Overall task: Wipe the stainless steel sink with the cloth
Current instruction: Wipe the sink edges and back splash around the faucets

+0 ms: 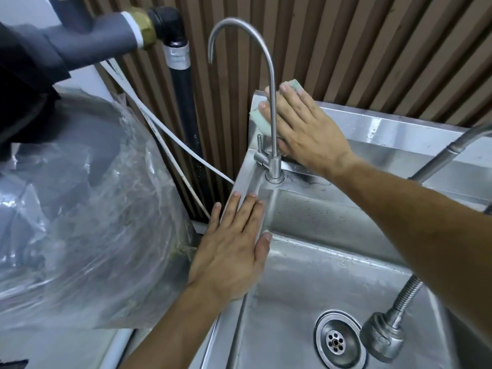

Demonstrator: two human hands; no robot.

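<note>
The stainless steel sink [306, 286] fills the lower right, wet with droplets, its drain [336, 340] near the bottom. A pale green cloth [262, 121] lies flat against the sink's upright backsplash at its left corner. My right hand [306, 129] presses the cloth there with straight fingers, behind the thin gooseneck tap [271, 107]. My left hand [234, 251] rests flat on the sink's left rim, fingers straight, thumb over the basin's inner edge.
A flexible spray hose head [383, 336] hangs over the basin at the right. A large clear plastic bag [87, 214] bulges just left of the sink. Dark pipes [183, 102] and a white tube [170, 137] run along the slatted wall behind.
</note>
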